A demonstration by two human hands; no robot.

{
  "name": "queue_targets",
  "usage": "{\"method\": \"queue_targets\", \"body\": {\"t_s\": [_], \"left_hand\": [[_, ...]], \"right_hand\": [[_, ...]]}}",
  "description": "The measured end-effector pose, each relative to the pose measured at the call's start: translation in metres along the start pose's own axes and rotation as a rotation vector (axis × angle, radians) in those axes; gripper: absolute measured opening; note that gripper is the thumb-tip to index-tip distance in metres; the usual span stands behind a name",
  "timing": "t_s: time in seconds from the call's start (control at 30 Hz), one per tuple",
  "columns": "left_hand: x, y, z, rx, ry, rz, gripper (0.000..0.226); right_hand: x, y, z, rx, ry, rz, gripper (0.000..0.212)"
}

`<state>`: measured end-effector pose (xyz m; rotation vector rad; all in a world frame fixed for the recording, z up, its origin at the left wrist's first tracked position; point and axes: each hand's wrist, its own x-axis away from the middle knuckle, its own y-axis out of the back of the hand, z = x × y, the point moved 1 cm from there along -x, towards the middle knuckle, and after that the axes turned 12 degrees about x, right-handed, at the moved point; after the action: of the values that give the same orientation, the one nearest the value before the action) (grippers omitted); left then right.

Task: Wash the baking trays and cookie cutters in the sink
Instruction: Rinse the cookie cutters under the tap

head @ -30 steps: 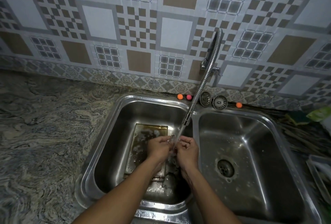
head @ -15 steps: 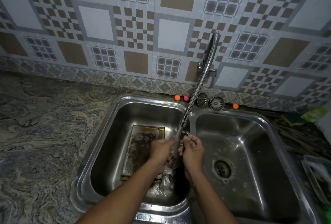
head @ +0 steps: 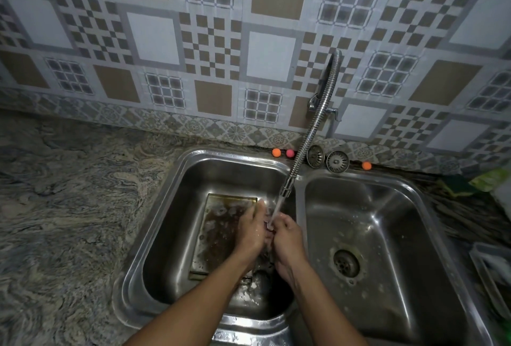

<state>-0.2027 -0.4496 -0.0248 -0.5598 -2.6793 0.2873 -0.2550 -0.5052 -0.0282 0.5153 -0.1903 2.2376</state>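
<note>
While faucet stream runs, left grip and right grip meet beneath it; whether holding anything, cannot tell. Baking tray: flat on left basin floor, soiled. Likely stiff, light, slippery; hold by raised rim.

Baking tray in left basin

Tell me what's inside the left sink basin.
In the left basin a grimy baking tray lies flat. The left hand and right hand meet above it under the faucet stream. Anything between them, and the tray's right edge, is covered.
</note>
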Motion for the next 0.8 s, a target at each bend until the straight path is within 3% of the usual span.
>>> {"method": "queue_targets", "body": {"t_s": [0.1,0.2,0.3,0.4,0.53,0.7,0.8], "left_hand": [[-0.002,0.003,0.002,-0.077,-0.108,0.013,0.019],[-0.002,0.005,-0.001,-0.052,-0.117,0.040,0.030],[0.002,0.002,-0.003,-0.053,-0.065,0.075,0.017],[0.006,0.002,-0.004,-0.039,-0.039,0.065,0.011],[-0.003,0.005,-0.003,-0.002,0.032,-0.040,0.004],[-0.004,0.002,0.002,0.093,0.090,-0.017,0.018],[-0.002,-0.001,0.000,0.274,0.156,-0.040,0.037]], "right_hand": [[0.001,0.006,-0.007,0.239,0.036,-0.140,0.025],[-0.001,0.008,-0.011,0.497,0.185,-0.160,0.031],[-0.004,0.009,-0.006,0.434,0.207,-0.187,0.024],[-0.007,0.012,-0.003,0.439,0.259,-0.223,0.032],[-0.001,0.008,0.000,0.259,0.257,-0.094,0.027],[-0.006,0.012,-0.001,0.140,0.283,-0.216,0.018],[-0.011,0.014,-0.001,0.074,0.250,-0.197,0.030]]}}
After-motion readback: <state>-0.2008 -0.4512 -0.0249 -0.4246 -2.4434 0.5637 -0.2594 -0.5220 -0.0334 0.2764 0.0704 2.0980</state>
